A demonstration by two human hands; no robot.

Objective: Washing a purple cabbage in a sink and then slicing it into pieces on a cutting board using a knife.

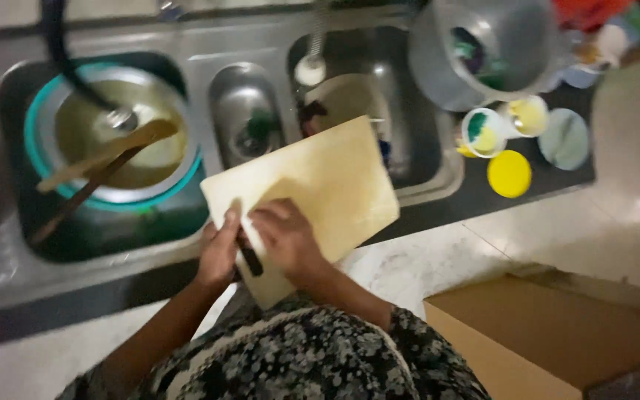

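Note:
A pale, stained cutting board [327, 181] is held tilted over the front edge of a steel sink [209, 67]. My left hand [218, 252] grips its near left edge. My right hand [288, 238] rests on the board's face close beside it. Between the two hands lies a dark, thin object [250, 257] that looks like a handle; I cannot tell which hand holds it. My sleeves are patterned dark and light.
The left basin holds a teal-rimmed bowl [38, 152] of murky water with wooden spoons [105, 157] in it. A tap nozzle [310, 70] hangs over the right basin. Cups, a yellow lid [509, 173] and a grey pot [483, 52] stand right. A cardboard box [550, 333] sits on the floor.

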